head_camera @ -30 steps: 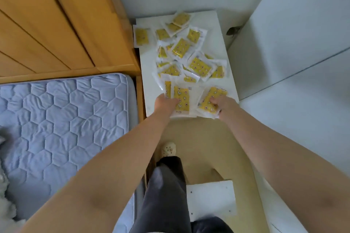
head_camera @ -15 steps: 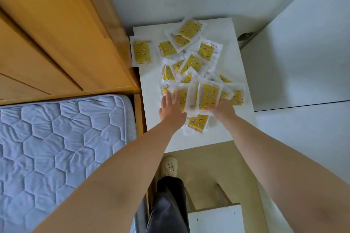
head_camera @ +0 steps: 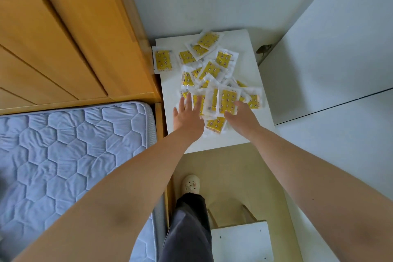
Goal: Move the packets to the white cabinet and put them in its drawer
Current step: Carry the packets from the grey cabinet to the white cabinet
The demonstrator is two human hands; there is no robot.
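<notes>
the packets (head_camera: 209,66) lie in a loose, overlapping heap on the white table (head_camera: 253,66), spread from its 12 o'clock edge down past the middle, with one lying apart at 10 o'clock. the left hand (head_camera: 187,116) lies flat on the heap's 7 o'clock side, fingers (head_camera: 188,100) straight and spread. the right hand (head_camera: 242,118), at 5 o'clock, seems to pinch a few packets stood on edge; its fingers are mostly hidden behind them. the packets look light, thin and limp, with slick clear wrappers likely to slide over each other. i would rake them together and squeeze the stack across its flat faces, not by a corner.
</notes>
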